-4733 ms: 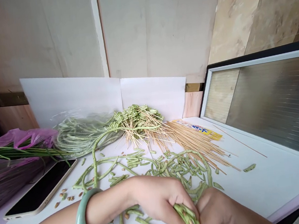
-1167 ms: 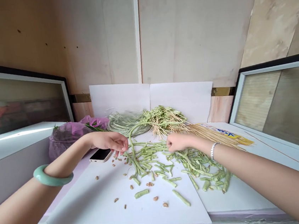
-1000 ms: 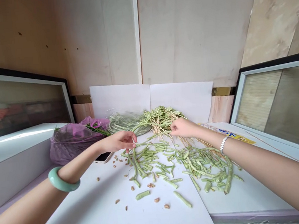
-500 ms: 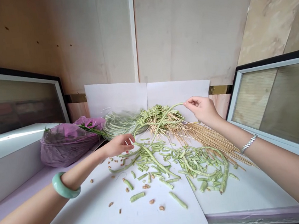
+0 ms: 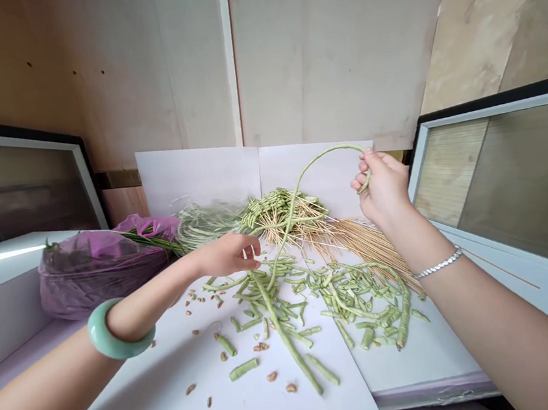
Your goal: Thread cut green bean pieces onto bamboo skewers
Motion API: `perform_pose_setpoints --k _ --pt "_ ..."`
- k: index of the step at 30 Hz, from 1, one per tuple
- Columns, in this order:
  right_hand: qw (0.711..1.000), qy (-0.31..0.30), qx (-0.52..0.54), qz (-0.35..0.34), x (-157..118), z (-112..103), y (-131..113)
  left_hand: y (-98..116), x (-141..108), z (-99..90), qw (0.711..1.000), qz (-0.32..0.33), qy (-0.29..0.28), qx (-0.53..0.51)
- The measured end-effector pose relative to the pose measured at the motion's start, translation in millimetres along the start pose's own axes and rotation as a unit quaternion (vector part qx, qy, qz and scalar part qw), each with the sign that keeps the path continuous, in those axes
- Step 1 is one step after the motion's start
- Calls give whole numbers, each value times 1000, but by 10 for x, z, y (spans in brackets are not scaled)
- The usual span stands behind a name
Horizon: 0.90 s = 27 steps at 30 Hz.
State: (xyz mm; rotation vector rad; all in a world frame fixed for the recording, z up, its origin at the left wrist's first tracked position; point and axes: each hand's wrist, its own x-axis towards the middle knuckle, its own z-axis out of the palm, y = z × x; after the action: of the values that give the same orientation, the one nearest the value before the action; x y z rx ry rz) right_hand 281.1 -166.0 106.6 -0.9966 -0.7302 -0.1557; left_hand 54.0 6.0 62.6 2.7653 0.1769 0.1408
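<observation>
My right hand (image 5: 382, 180), raised at the right, is closed on one end of a long green bean (image 5: 296, 189). The bean arches up and down to the pile of cut pieces. Over the left side of the pile, my left hand (image 5: 230, 254) has curled fingers around or against long beans; one bean (image 5: 282, 334) runs from below it toward the front. Short bean pieces (image 5: 281, 269) lie under and beyond it. More cut pieces and long beans (image 5: 362, 293) form a heap on the right.
Behind are skewered bean bundles (image 5: 279, 208), loose bamboo skewers (image 5: 366, 241), a clear bag of greens (image 5: 207, 225) and a purple bag (image 5: 99, 269). Small brown seeds (image 5: 272, 376) dot the white board (image 5: 152, 400). Framed panels stand at both sides.
My right hand has risen and moved right with the bean, which now arches higher. My left hand has moved slightly right and up. The view has shifted slightly.
</observation>
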Motion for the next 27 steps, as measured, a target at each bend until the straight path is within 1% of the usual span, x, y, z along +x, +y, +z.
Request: perform_pose_setpoints --k 2,4,7,10,11,14,15,17,18,19,20,21,23,26,27 --pt "999 -25 18 40 -132 43 32 96 62 -14 999 22 21 -10" --pt "994 -60 27 85 -310 88 91 188 118 17 996 43 45 -58" --pt "981 -120 36 149 -592 140 179 314 187 121 981 65 76 -167" --pt "960 -186 49 205 -831 167 236 404 245 243 969 95 92 -208" --pt "953 -203 55 220 -901 169 252 422 262 280 968 109 95 -204" --pt "936 -234 72 252 -1120 136 317 436 280 377 979 132 89 -127" --pt "932 -242 73 262 -1200 107 345 434 268 406 981 140 76 -109" --pt "921 -262 65 282 -1369 19 406 433 208 467 979 169 28 -107" --pt "912 -280 55 293 -1452 -38 436 437 162 502 974 190 0 -124" --pt "902 -301 46 306 -1531 -99 465 443 108 542 972 202 -27 -120" --pt "893 -320 37 315 -1602 -161 491 450 53 589 973 203 -40 -102" --pt "881 -349 23 319 -1665 -223 515 458 0 641 974 208 -40 -84" --pt "861 -399 -16 315 -1764 -335 558 467 -83 750 977 211 -14 -21" --pt "851 -432 -74 290 -1860 -471 598 449 -145 867 969 239 38 39" --pt "849 -441 -89 279 -1881 -508 604 434 -158 880 968 245 36 40"
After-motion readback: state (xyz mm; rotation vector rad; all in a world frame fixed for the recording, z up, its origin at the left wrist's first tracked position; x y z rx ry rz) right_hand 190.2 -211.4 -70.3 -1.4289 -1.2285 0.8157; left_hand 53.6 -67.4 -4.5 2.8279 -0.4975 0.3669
